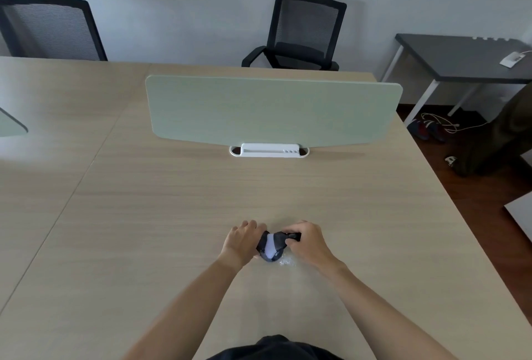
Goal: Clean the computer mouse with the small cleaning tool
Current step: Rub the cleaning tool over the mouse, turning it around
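Observation:
A dark computer mouse [272, 247] with a bright glare on its back sits on the wooden desk [178, 215], a little in front of me. My left hand [243, 240] grips its left side. My right hand [306, 240] is closed around a small dark cleaning tool [294, 236], whose tip touches the mouse's right upper side. Most of the tool is hidden by my fingers. A small pale smudge or wrapper [288, 261] lies on the desk just right of the mouse.
A pale green divider panel [270, 109] stands across the desk's far side in a white base [269, 150]. Behind it are two black mesh chairs [302, 31]. A dark side table [460, 57] and the desk's right edge lie to the right.

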The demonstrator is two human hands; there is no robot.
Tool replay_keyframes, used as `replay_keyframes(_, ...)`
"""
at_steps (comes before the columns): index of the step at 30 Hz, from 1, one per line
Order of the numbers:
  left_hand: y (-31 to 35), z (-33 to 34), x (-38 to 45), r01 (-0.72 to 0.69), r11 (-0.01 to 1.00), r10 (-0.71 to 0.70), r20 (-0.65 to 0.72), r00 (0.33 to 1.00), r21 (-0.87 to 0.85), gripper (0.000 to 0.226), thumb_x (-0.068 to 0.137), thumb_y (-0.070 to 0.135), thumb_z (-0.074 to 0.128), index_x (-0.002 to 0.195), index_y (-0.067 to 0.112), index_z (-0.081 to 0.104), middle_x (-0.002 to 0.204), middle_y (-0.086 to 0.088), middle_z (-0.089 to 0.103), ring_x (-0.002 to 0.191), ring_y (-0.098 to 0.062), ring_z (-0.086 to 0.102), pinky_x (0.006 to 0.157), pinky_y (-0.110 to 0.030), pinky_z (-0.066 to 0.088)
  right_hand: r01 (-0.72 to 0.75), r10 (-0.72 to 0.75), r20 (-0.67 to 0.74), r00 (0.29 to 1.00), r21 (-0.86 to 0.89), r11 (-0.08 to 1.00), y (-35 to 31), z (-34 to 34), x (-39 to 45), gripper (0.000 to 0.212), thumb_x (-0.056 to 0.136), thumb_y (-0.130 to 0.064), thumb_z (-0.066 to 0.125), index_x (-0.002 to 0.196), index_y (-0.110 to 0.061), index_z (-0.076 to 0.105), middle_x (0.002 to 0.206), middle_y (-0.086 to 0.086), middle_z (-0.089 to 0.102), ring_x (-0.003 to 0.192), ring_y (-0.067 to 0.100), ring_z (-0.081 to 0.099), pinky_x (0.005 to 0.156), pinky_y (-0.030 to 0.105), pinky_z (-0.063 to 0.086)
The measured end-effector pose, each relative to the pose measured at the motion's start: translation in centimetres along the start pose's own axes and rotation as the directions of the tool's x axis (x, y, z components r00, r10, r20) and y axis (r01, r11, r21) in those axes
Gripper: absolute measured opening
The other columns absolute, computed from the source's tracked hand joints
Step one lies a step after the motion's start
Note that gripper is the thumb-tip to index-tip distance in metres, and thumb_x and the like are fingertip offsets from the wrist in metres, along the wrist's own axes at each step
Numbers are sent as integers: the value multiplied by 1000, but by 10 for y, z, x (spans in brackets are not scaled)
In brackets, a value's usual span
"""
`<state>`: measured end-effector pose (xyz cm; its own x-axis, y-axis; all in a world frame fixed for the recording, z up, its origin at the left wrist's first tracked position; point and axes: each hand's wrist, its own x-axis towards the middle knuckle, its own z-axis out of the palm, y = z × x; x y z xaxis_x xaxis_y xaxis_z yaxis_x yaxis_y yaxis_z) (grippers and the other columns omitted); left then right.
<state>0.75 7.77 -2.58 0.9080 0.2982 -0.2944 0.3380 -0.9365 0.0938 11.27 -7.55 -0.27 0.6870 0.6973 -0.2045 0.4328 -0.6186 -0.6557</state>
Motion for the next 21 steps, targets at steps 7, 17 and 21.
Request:
replay_keyframes(7, 7, 1, 2, 55, 996, -54, 21, 998, -74, 44, 85, 15, 67, 122, 10, 45, 124, -8, 53, 117, -25, 53, 94, -36, 47, 55, -61, -57, 996, -107, 993, -12, -3, 2, 8, 61, 2, 34, 61, 1, 42, 73, 4, 39, 60, 18, 31, 51, 29, 22)
replay_keyframes(17, 5, -4, -2, 116, 959, -102, 67, 993, -258, 37, 84, 9, 61, 117, 6, 46, 122, -12, 52, 116, -31, 53, 88, -37, 47, 60, -55, 29, 998, -219, 974, -17, -1, -2, 29, 67, -14, 50, 48, -9, 29, 69, 2, 33, 61, 22, 34, 50, 31, 23)
replay_keyframes(21, 5, -8, -1, 153, 953, -131, 100, 986, -260, 39, 82, 16, 66, 115, 5, 48, 119, -13, 54, 111, -32, 57, 83, -36, 47, -26, 15, -80, 997, -146, 989, -12, -4, -1, 33, 64, -2, 53, 51, -10, 23, 65, 2, 28, 61, 19, 25, 51, 28, 13)
